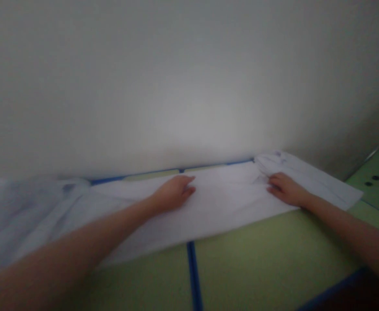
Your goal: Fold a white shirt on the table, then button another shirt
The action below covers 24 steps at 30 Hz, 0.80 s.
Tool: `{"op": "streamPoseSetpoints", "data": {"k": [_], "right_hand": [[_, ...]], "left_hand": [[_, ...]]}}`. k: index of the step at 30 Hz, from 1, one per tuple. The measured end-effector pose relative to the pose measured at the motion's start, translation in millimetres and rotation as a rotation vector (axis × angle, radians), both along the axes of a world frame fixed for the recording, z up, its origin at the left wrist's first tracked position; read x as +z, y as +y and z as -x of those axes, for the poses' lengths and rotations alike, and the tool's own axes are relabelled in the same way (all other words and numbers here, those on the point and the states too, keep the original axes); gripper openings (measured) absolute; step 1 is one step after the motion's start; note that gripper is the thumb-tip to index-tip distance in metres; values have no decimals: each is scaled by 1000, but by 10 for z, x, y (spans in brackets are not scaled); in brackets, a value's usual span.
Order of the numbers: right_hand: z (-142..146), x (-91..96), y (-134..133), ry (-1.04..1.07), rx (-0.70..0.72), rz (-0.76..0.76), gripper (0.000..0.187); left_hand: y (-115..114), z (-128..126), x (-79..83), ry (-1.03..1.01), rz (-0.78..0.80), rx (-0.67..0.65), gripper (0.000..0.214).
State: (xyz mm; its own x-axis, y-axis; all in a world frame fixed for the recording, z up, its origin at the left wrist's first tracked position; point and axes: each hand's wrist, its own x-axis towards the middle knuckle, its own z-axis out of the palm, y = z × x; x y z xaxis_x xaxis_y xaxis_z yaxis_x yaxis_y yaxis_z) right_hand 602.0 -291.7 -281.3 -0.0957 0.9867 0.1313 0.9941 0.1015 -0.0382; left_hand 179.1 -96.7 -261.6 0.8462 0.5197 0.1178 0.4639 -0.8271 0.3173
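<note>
A white cloth [221,207] lies spread in a long strip on the green floor mats [267,259], close to the wall. My left hand [173,193] rests flat on the middle of the cloth with its fingers stretched toward the wall. My right hand [285,188] lies on the cloth further right, its fingers curled at a bunched fold near the cloth's far right end. The picture is blurred, so the fingers' grip is unclear.
A plain pale wall [189,86] fills the upper half. Blue borders [193,272] run between the mats. More white fabric [23,211] is heaped at the left. A green panel with dark holes [375,175] sits at the far right.
</note>
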Motion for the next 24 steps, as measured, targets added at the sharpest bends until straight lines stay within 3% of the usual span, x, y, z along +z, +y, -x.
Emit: {"op": "streamPoseSetpoints", "data": {"k": [5, 12, 17, 21, 24], "right_hand": [[-31, 153, 133, 112, -13, 42, 34], [-120, 65, 219, 225, -97, 112, 37], [-125, 114, 306, 198, -173, 102, 36], [-135, 156, 369, 134, -129, 10, 36], [-30, 132, 334, 79, -86, -155, 41]], "left_hand": [[-5, -313, -77, 59, 7, -3, 37], [4, -232, 142, 27, 17, 66, 34], [82, -242, 187, 84, 35, 98, 35], [41, -210, 154, 98, -61, 81, 38], [-146, -174, 126, 65, -149, -72, 52]]}}
